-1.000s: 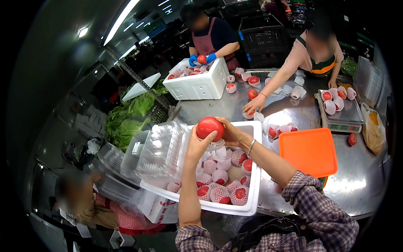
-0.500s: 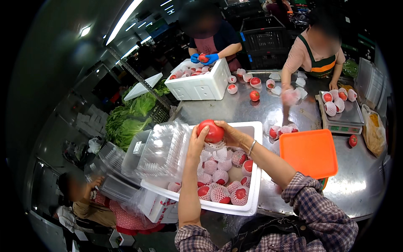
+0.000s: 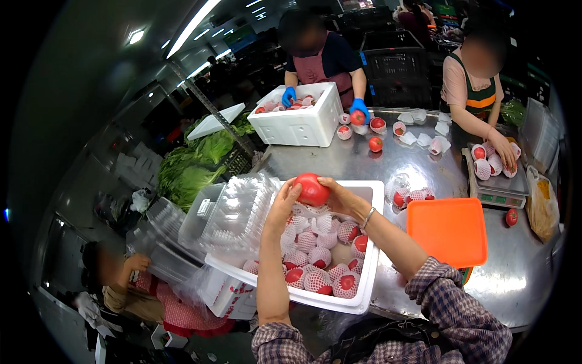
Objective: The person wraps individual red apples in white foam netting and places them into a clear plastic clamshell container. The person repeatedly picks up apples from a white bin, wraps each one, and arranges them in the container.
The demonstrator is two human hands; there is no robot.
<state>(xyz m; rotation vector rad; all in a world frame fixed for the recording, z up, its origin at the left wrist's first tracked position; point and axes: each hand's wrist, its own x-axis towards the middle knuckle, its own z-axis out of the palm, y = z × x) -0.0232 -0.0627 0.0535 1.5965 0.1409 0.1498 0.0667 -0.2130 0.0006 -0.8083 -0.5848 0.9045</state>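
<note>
Over a foam box [image 3: 367, 282], hands [image 3: 282, 207] gripping a tomato [image 3: 312, 190], clamshells [image 3: 235, 212] left, orange tray [image 3: 447, 232] right.

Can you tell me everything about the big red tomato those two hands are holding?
The tomato is round, plump and bright red, with smooth-looking skin that shines where light hits it. No net covers the part we can see, and no stem or leaf shows there. It sits between the left hand and the right hand, with fingers touching both its sides. In the picture it appears at the far end of the white foam box. Its underside is hidden.
</note>
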